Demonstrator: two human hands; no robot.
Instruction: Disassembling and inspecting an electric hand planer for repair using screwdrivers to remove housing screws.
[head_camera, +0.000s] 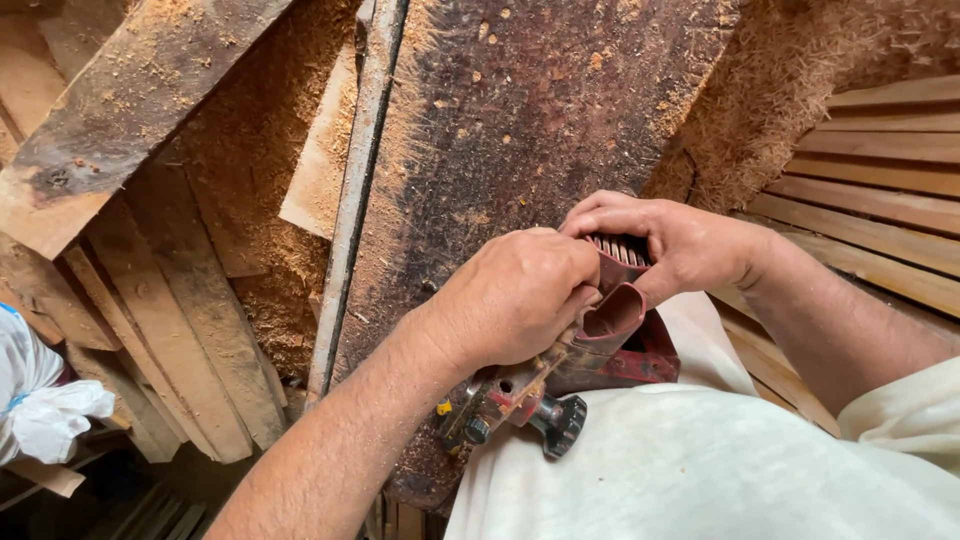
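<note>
Red electric planer (610, 340) sits flat on the dark, dusty plank (500, 150), close against my body. My left hand (515, 300) is curled tight over its rear handle, fingers pressed together, to steady it. My right hand (670, 245) cups the front vent end, fingers wrapped round, bearing down. Black knob (562, 425) hangs off the near side. Sawdust (260, 150) and stacked slats (880, 190) lie on either side.

Left hand (515, 300) and right hand (665, 240) side by side, both grips closed.

Two hands (600, 280), one red planer (600, 355)
</note>
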